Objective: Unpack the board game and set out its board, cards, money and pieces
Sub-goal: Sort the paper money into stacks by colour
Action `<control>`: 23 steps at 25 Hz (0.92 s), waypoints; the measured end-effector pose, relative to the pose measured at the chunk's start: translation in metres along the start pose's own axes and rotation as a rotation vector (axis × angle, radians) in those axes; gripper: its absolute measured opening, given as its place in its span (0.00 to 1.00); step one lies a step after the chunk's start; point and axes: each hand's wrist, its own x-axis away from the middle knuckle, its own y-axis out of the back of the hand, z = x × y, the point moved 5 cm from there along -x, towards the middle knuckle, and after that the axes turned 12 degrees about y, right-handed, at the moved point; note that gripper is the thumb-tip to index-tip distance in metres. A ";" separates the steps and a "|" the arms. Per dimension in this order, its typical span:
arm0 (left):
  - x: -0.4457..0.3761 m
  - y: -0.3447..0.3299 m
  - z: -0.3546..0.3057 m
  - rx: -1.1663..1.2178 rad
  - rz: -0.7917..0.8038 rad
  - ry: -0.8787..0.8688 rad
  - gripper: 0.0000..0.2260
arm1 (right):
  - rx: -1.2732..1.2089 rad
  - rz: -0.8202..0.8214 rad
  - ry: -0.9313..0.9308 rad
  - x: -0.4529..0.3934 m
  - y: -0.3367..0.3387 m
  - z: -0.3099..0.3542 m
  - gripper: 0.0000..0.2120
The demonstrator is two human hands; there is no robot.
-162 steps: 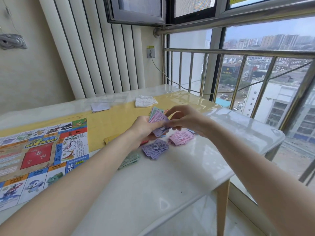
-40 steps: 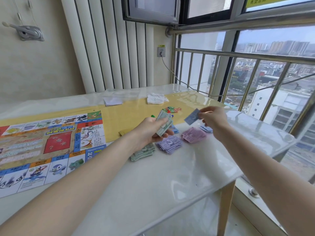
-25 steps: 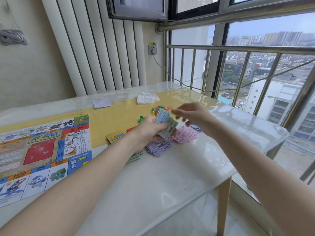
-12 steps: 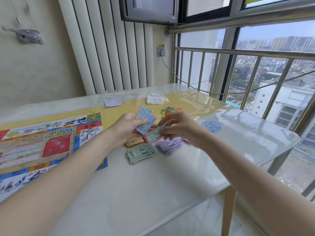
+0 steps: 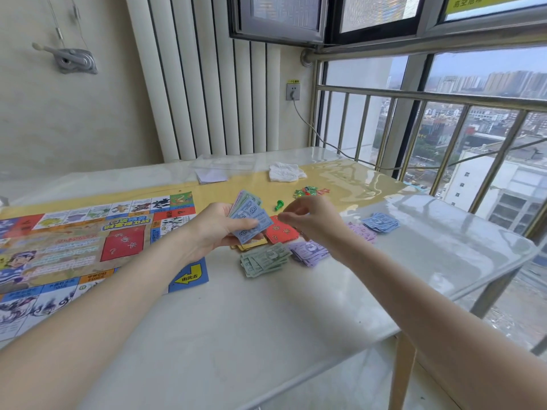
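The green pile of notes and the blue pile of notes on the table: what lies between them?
In the head view, the purple pile lies between the green pile and the blue pile.

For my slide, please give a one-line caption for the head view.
Left hand holds a fan of play money; right hand reaches above sorted piles.

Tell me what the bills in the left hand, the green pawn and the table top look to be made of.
Bills: thin matte printed paper; they fan and bend in the left hand.
Green pawn: likely moulded plastic, one solid colour with a slight gloss.
Table top: glossy and pale, mirroring the window; probably a clear glass or plastic sheet over it, though the look leaves that open.
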 end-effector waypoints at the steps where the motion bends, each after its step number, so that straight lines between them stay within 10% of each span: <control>1: 0.000 -0.004 0.000 -0.007 0.013 0.001 0.07 | -0.067 0.016 -0.020 -0.001 0.001 0.001 0.08; 23: -0.028 -0.077 -0.025 0.037 0.010 -0.027 0.05 | -0.285 -0.080 -0.190 0.001 0.059 -0.044 0.09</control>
